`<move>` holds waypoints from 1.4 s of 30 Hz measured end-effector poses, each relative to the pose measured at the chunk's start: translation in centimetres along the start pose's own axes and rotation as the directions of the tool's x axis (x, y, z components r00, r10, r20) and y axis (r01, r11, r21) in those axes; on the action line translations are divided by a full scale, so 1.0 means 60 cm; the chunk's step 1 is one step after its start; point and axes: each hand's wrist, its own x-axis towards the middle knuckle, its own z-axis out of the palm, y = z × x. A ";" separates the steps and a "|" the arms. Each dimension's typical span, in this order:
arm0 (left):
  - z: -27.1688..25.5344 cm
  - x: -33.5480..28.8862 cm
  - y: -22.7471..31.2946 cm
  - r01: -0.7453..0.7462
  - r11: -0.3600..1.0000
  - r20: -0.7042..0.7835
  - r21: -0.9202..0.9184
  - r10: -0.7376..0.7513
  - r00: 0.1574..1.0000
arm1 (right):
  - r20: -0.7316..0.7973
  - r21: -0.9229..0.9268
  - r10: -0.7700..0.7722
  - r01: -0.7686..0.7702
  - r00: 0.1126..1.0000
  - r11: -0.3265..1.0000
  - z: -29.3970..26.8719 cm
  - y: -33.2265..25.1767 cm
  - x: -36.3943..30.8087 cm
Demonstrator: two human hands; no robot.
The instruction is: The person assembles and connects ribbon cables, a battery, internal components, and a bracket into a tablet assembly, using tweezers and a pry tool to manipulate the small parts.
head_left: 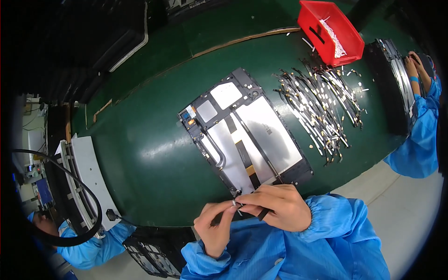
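Observation:
A tablet-like device housing (pixel 268 135) lies tilted on the green table, showing silver panels, a black frame and dark cables. Just off its near edge, my left hand (pixel 213 226) pinches a small black-and-white cable (pixel 234 203) between thumb and forefinger. My right hand (pixel 280 207) meets it from the other side, its fingertips closed on the same cable. A dark, flat-ended stick (pixel 264 213) pokes out from under the right fingers; most of it is hidden. Right of the housing lies a loose pile of thin black-and-white cables (pixel 322 109).
A red bin (pixel 352 39) with white bits stands beyond the pile. Stacked dark panels (pixel 394 70) stand at the right, near a co-worker's hands (pixel 415 65). A pale panel stack (pixel 93 172) and black cable (pixel 95 200) are at the left, with another person's blue sleeve (pixel 91 247) below.

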 end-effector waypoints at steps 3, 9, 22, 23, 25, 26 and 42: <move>-0.002 0.006 0.000 -0.207 0.973 0.075 0.104 0.200 0.977 | 0.017 -0.015 -0.006 0.006 1.000 1.000 0.000 0.004 -0.001; -0.008 -0.002 -0.001 -0.084 0.993 0.111 -0.078 0.092 0.990 | 0.013 -0.064 -0.136 0.137 0.991 0.988 0.003 0.016 -0.005; -0.006 0.079 0.026 -0.566 0.773 0.244 0.286 0.513 0.823 | -0.401 -0.646 -0.311 -0.026 0.862 0.763 -0.205 -0.084 0.057; -0.006 0.081 0.024 -0.574 0.772 0.243 0.274 0.521 0.818 | -0.534 -0.674 -0.430 -0.060 0.728 0.736 -0.234 -0.056 0.082; -0.007 0.082 0.011 -0.562 0.799 0.209 0.214 0.525 0.825 | -0.630 -0.603 -0.265 -0.244 0.730 0.760 -0.291 -0.019 0.119; -0.002 0.086 0.014 -0.571 0.798 0.217 0.192 0.533 0.818 | -0.579 -0.629 -0.293 -0.189 0.761 0.754 -0.331 0.012 0.126; -0.029 0.159 0.011 -0.594 0.781 0.332 0.193 0.518 0.788 | 0.213 -0.304 0.086 -0.017 0.973 0.953 -0.038 -0.021 0.031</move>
